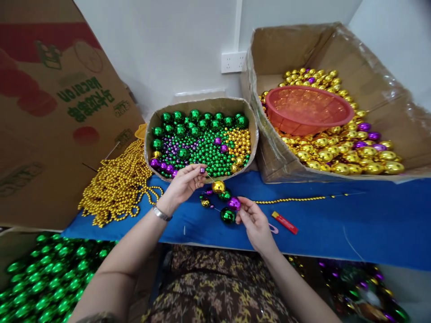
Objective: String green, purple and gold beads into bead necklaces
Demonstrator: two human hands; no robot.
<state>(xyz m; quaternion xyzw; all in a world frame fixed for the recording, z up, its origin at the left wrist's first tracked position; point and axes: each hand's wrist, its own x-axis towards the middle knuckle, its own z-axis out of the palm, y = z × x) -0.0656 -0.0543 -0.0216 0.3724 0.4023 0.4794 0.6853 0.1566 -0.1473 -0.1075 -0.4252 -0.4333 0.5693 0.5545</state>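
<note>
My left hand (pixel 186 181) pinches a small purple bead (pixel 202 170) at the front rim of the bead box. A thin string runs from it to a large gold bead (pixel 218 186). My right hand (pixel 254 220) has its fingers closed on a large purple bead (pixel 234 203) of the same strand. Large green beads (pixel 228 215) and smaller gold and purple ones hang or lie close by, between both hands. The low cardboard box (pixel 150 172) just beyond holds green, purple and gold beads in several sizes.
Gold bead strands (pixel 116 184) are heaped at the left. A big carton (pixel 279 168) at the right holds gold and purple beads and a red plastic basket (pixel 310 110). A red-and-yellow lighter-like item (pixel 284 223) lies on the blue cloth (pixel 319 229). Green beads (pixel 54 278) fill the lower left.
</note>
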